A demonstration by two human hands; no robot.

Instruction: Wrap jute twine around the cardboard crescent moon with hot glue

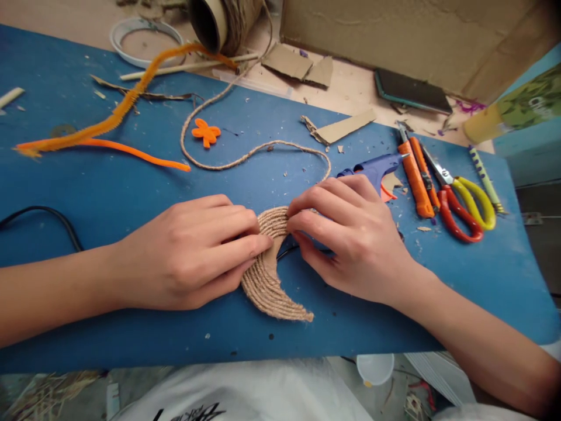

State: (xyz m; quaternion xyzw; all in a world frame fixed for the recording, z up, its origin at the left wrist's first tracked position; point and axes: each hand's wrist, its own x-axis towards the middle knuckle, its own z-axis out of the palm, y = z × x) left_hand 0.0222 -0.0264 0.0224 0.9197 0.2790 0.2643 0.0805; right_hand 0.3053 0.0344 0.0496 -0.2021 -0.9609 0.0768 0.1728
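A crescent-shaped piece of cardboard (274, 297), mostly covered by rows of jute twine, lies on the blue mat in front of me. My left hand (197, 254) grips its outer left side, with fingers pressed on the twine rows. At the upper tip my right hand (346, 234) pinches the piece and the twine there; the fingertips partly hide that end. From the right fingers the loose jute twine (263, 147) curves back to a spool (239, 23) lying at the far edge. Just behind my right hand rests a blue glue gun (372, 169), partly covered.
Orange utility knives (416, 175), scissors (467, 204) and a striped stick (486, 178) lie at the right. Orange pipe cleaners (127, 105) and a small orange flower (205, 133) are at the left. Cardboard scraps (346, 126), a phone (412, 90) and a large cardboard box (394, 41) sit behind.
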